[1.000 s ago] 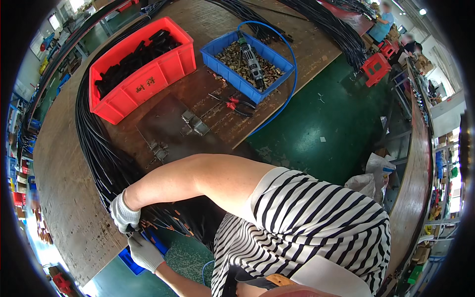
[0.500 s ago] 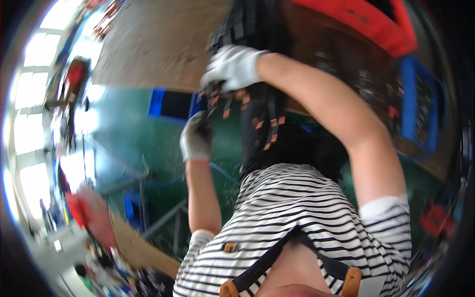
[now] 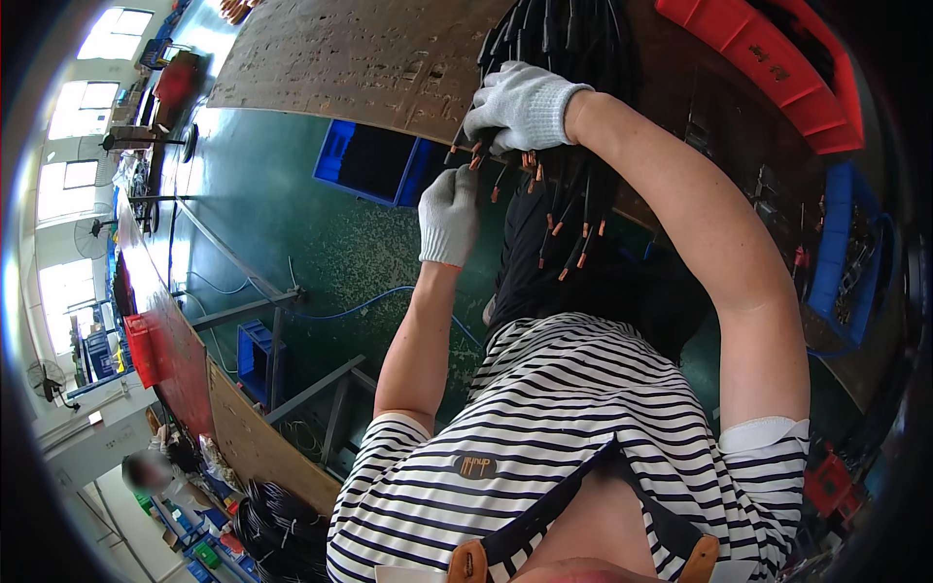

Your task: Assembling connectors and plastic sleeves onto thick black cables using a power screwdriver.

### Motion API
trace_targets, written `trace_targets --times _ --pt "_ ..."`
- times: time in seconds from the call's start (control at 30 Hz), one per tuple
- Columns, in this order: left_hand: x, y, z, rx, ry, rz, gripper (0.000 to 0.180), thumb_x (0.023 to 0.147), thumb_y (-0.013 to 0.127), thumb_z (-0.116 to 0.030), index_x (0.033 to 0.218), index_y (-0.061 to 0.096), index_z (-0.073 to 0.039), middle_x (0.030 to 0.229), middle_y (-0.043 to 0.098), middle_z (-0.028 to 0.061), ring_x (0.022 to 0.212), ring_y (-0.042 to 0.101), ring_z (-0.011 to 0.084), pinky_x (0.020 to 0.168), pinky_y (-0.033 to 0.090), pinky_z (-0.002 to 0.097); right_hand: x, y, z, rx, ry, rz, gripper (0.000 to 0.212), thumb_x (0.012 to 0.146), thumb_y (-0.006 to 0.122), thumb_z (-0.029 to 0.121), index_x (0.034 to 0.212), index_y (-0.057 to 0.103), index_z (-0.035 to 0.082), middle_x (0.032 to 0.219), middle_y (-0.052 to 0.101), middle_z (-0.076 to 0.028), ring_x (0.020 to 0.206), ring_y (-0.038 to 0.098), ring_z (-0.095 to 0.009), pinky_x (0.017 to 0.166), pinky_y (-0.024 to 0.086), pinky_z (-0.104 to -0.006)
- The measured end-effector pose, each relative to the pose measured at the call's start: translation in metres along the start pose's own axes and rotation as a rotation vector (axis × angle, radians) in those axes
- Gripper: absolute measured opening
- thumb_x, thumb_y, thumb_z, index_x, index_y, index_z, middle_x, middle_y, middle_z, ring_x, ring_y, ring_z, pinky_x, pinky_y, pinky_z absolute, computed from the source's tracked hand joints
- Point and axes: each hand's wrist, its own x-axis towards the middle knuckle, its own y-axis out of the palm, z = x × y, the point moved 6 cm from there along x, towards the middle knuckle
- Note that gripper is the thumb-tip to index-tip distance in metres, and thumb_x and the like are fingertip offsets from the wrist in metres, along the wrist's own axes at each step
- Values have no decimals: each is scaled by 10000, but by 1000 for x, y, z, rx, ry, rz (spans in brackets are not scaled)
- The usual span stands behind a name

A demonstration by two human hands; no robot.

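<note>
A thick bundle of black cables [image 3: 559, 29] lies over the near edge of the wooden table. Their stripped copper ends [image 3: 584, 260] hang down toward my lap, spread apart. My right hand [image 3: 525, 105], in a white knit glove, bends over the bundle's left side, its fingers curled on some of the cables. Just below it, my gloved left hand [image 3: 450, 216] is closed in a pinch at a single copper cable end [image 3: 474, 161]. The fingertips of both hands are close together, and how they grip is partly hidden.
A red plastic bin [image 3: 743, 53] stands on the wooden table [image 3: 340, 73] at the far right, with a blue bin [image 3: 836, 262] of small parts nearer. Below the table edge sits a blue crate [image 3: 335, 180]. At the left are a metal frame [image 3: 335, 418] and another person [image 3: 180, 481] in the distance.
The view has shifted and sharpened, so hands and cables appear further right and higher. My left hand has come up closer to my right, its fingers now at a cable end.
</note>
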Motion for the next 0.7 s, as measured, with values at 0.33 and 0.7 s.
trace_targets --times 0.33,0.7 --pt "-39 -8 5 -385 -362 -29 372 1096 619 -339 928 709 -19 621 521 -33 487 439 66 461 321 257 -5 -2 -5 37 40 14 338 826 857 368 1114 809 198 1151 731 -37 1155 670 -253 1082 473 -422" --pt "18 8 1 -775 -477 75 371 1098 571 -451 1131 720 -113 817 650 -32 628 549 76 520 382 247 -9 2 -6 73 -41 -100 309 826 835 319 1085 793 155 1266 718 -14 1196 659 -261 1089 479 -425"
